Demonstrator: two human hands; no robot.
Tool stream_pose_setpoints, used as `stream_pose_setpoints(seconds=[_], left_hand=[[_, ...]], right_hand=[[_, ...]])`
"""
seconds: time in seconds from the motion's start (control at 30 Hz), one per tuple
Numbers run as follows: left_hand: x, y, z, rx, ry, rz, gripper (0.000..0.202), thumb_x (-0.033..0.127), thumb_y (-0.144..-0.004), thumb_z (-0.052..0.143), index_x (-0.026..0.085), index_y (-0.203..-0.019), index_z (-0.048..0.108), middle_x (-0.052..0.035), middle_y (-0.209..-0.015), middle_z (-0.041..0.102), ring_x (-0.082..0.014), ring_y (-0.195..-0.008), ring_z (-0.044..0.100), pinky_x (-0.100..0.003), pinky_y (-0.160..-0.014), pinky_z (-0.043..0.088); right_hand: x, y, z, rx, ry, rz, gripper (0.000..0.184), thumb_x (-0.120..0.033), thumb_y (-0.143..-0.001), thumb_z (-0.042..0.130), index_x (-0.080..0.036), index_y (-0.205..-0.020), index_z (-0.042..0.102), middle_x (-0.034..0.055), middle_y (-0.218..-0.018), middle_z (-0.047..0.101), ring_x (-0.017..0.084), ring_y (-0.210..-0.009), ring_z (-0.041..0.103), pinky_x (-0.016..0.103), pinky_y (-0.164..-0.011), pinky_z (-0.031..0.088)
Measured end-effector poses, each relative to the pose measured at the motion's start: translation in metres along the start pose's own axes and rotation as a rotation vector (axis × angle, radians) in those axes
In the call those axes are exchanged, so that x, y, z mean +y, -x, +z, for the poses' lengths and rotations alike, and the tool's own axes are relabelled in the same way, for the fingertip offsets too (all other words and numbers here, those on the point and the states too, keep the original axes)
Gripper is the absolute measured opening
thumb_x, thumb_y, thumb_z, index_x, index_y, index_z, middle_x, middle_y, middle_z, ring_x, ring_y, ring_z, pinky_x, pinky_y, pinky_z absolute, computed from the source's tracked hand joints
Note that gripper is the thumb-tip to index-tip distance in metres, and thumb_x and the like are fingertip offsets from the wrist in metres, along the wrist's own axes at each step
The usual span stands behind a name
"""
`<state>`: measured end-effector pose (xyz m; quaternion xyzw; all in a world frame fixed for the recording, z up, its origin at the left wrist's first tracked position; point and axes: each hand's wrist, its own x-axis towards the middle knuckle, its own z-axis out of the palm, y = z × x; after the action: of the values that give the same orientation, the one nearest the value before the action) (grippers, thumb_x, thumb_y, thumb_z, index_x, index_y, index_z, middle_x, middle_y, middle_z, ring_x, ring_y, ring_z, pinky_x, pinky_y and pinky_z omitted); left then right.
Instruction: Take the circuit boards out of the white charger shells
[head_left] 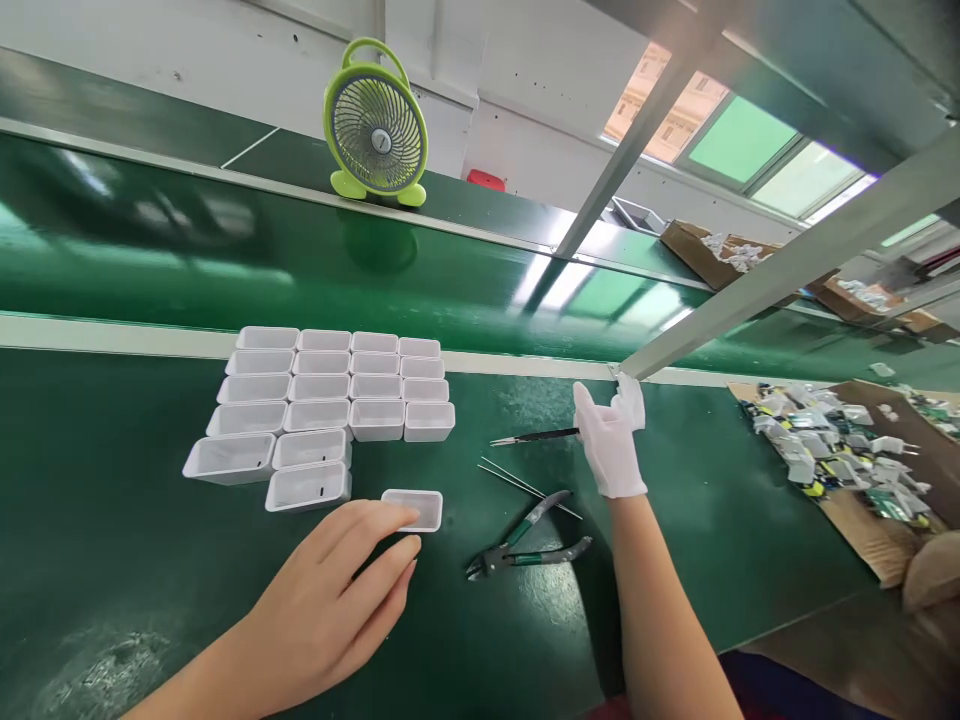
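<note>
My bare left hand [345, 585] is at a small white plastic box [429, 508], one fingertip inside its near wall and another finger just outside. The box stands apart from the rows of like boxes [321, 387]. In my right hand [609, 445], which wears a white glove, is the dark rear end of a pair of tweezers [536, 436], its bright tips pointing left. Some of the right fingers are hidden behind the glove. Diagonal cutters [525, 545] lie between my hands with handles spread. A second, thin silver pair of tweezers [529, 487] lies partly under one handle.
A green fan [379, 130] stands on the ledge behind the bench. At right, a cardboard tray [851, 525] holds many white plastic parts and small boards. A slanting metal post [780, 275] rises behind my right hand. Small dark bits sit in several front boxes.
</note>
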<state>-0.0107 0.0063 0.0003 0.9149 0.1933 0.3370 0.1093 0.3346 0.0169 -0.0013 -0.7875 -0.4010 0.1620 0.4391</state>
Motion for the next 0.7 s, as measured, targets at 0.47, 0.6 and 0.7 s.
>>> stream_pose_setpoints(seconds=[0.47,0.6,0.7], left_hand=[[-0.0038,-0.0050,-0.0009,0.035,0.013,-0.003,0.021,-0.005,-0.089,0.058,0.008,-0.105,0.062,-0.0147,-0.114,0.060,-0.0227,-0.105,0.059,-0.036,-0.086,0.050],[-0.0039,-0.0050,-0.0011,0.020,0.008,0.000,0.021,-0.004,-0.089,0.057,0.009,-0.105,0.061,-0.0145,-0.114,0.060,-0.0226,-0.104,0.059,-0.036,-0.085,0.050],[-0.0040,-0.0043,-0.0022,0.019,-0.002,-0.005,0.021,-0.004,-0.090,0.057,0.011,-0.105,0.061,-0.0141,-0.113,0.061,-0.0225,-0.103,0.060,-0.036,-0.084,0.051]], right_hand=[[0.0100,-0.0051,-0.0019,-0.024,0.041,-0.006,0.067,-0.068,-0.091,0.050,-0.026,-0.048,0.021,-0.0066,-0.043,0.026,0.011,-0.048,0.023,0.043,-0.088,0.045],[0.0110,-0.0055,-0.0014,-0.035,0.036,0.009,0.067,-0.070,-0.089,0.051,-0.026,-0.048,0.020,-0.0053,-0.043,0.028,0.012,-0.048,0.024,0.043,-0.082,0.046],[0.0107,-0.0054,-0.0017,-0.044,0.026,0.015,0.067,-0.070,-0.089,0.053,-0.026,-0.048,0.021,-0.0045,-0.043,0.029,0.013,-0.048,0.026,0.043,-0.077,0.046]])
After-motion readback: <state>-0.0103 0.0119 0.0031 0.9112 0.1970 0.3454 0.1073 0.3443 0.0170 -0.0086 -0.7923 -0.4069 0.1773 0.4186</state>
